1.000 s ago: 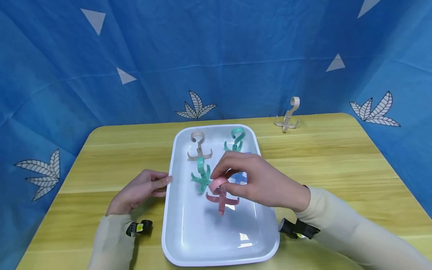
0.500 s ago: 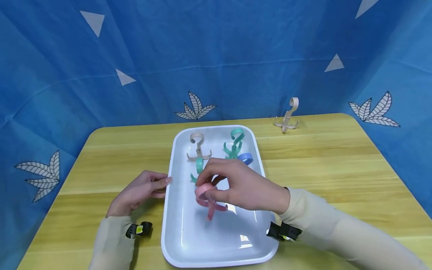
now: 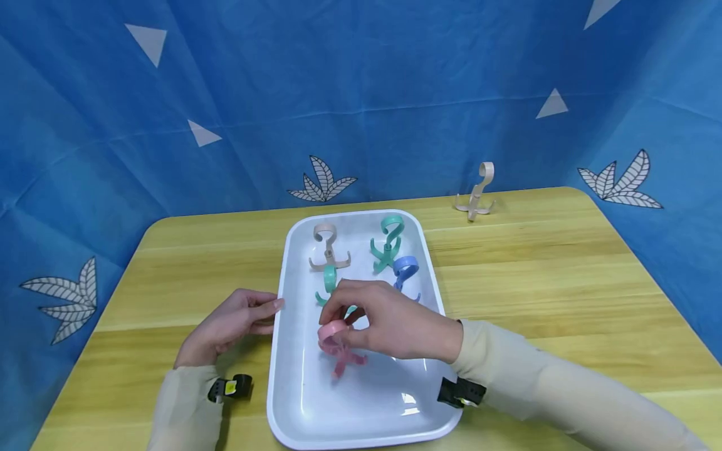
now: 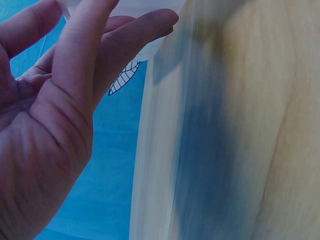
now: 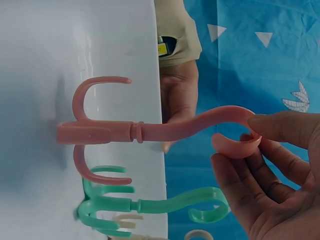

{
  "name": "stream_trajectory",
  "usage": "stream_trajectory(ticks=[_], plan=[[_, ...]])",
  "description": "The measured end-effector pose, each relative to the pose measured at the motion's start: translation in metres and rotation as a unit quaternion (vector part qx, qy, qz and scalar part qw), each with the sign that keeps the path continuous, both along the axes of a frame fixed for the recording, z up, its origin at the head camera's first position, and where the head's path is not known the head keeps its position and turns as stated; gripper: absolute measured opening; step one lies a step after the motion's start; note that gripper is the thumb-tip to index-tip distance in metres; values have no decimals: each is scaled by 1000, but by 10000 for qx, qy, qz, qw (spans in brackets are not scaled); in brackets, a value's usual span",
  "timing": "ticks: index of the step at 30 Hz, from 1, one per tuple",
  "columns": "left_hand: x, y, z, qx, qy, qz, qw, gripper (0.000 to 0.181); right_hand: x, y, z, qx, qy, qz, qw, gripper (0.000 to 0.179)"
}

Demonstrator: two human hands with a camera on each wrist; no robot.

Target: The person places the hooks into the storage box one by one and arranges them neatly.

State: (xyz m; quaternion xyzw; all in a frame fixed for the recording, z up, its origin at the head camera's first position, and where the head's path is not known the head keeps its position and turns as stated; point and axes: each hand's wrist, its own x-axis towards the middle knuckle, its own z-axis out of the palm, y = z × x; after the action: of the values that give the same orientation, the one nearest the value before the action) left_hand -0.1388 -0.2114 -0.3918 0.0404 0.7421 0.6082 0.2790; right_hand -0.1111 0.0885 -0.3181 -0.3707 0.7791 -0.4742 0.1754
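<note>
My right hand (image 3: 380, 319) pinches the curled top of a pink multi-prong hook (image 3: 342, 360) between thumb and fingers. The hook hangs upright with its prongs down, low over the white tray (image 3: 361, 413), as the right wrist view shows from the side. Just behind it stands a green hook (image 5: 112, 204), partly hidden by my right hand in the head view. At the tray's left rim, my left hand (image 3: 228, 326) grips the edge, thumb at the rim; the left wrist view shows its fingers (image 4: 142, 37) against the tray's pale side.
Farther back in the tray stand a beige hook (image 3: 329, 257), another green hook (image 3: 388, 247) and a blue hook (image 3: 405, 269). A second beige hook (image 3: 474, 203) stands on the wooden table (image 3: 564, 282) near its back edge. Behind hangs a blue cloth (image 3: 361, 94).
My right hand has carried the pink hook left and toward the tray's front, uncovering the blue hook. My left hand stays at the rim.
</note>
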Motion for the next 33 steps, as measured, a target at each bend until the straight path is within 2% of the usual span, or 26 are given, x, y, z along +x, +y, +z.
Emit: stream_trajectory(ticks=[9, 33], plan=[[2, 0, -1, 0, -12, -1, 10000, 46, 0, -1, -6, 13, -261, 23, 9997, 21], [1, -1, 1, 62, -55, -73, 9999, 47, -2, 0, -12, 207, -161, 300, 9992, 20]])
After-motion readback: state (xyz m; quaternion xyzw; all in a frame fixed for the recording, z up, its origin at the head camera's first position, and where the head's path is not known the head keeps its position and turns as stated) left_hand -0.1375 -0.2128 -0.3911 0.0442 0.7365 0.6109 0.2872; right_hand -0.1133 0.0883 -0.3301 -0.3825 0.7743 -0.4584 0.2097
